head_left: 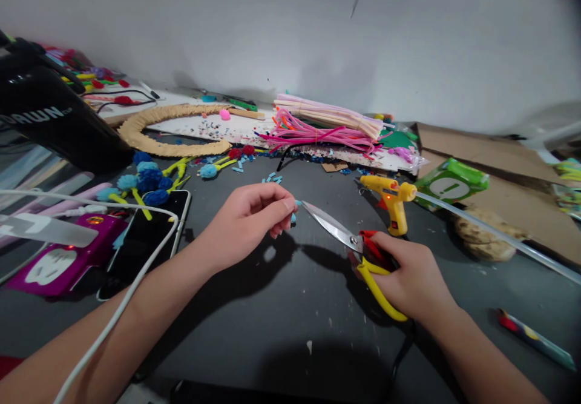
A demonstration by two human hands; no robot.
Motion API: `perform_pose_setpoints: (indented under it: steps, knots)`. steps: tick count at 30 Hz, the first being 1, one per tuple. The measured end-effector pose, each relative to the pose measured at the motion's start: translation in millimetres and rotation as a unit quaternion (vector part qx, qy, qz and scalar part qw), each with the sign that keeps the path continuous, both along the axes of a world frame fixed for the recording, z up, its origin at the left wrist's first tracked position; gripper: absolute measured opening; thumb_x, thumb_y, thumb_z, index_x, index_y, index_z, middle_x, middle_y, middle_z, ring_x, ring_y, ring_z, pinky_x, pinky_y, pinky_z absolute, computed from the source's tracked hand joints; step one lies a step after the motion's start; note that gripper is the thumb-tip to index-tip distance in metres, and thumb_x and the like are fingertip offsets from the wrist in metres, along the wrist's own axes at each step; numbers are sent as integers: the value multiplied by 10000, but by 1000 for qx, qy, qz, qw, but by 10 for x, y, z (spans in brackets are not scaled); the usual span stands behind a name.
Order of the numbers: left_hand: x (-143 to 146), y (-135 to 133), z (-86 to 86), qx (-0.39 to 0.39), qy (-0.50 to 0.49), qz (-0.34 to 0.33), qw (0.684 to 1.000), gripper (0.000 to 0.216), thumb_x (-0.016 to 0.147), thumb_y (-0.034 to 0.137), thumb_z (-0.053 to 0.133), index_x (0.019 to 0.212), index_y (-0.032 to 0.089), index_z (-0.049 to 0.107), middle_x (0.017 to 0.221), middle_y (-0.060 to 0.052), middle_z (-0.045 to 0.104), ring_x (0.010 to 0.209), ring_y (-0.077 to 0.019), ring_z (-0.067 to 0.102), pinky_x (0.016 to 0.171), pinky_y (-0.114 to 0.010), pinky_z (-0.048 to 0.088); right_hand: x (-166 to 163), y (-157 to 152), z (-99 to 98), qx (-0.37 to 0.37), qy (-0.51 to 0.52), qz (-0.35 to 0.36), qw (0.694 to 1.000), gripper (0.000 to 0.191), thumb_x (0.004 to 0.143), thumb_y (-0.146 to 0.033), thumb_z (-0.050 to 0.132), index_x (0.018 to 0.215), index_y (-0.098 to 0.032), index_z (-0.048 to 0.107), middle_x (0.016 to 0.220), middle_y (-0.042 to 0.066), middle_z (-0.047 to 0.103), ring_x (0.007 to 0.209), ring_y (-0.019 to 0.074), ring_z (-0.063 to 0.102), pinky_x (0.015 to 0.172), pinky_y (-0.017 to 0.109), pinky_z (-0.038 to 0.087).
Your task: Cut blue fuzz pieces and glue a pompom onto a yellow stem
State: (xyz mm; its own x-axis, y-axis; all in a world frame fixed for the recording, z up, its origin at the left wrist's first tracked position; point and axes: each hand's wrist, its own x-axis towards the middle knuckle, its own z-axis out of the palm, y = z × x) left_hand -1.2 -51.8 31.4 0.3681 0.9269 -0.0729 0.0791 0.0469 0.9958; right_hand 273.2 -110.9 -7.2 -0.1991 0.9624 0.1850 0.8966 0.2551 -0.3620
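Near the middle of the table, my left hand (254,219) pinches a small light-blue piece (298,203) between thumb and fingertips. Most of that piece is hidden by the fingers, so its full shape cannot be made out. My right hand (411,277) grips scissors (333,225) with one red and one yellow handle. Their blades look nearly closed, and the tips point left at the blue piece, touching it or very close. Several cut light-blue bits (273,178) lie on the table just behind my left hand.
A yellow glue gun (390,201) with a long clear stick stands right of centre, beside a green packet (451,181). Bundled pink pipe cleaners (318,128) lie at the back. To the left are blue pompom flowers (152,180), a phone (149,240), a purple power strip (59,258) and a black tumbler (54,113).
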Motion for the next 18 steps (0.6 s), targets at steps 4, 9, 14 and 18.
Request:
perform_pose_setpoints:
  steps: [4,9,14,18]
  knots:
    - [1,4,-38,-31,-33,-2,999,218,903,315,605,761,150,610,658,10,573,594,-82,510,575,-200,429,16,-5,-19,15,-7,2,1000,209,723,-360,677,858,-201,693,651,-14,640,551,138,539,558,244,422]
    - [5,-5,-45,-66,-60,-9,996,192,889,291,621,759,150,611,682,3,575,597,-78,510,561,-188,431,18,0,-14,27,-10,6,1000,223,734,-368,663,870,-197,706,661,-5,659,548,137,554,549,239,428]
    - [13,-3,-31,-109,-85,-14,990,182,879,278,636,761,142,613,675,1,569,591,-73,507,547,-176,428,25,4,-22,19,-9,12,1000,231,736,-367,664,875,-190,714,677,3,664,559,141,557,550,240,431]
    - [20,2,-22,-125,-98,-19,987,192,881,287,641,766,135,619,670,-2,571,593,-69,505,549,-172,426,31,0,-22,13,-6,10,1000,228,734,-360,665,880,-193,717,674,0,659,563,143,551,549,242,426]
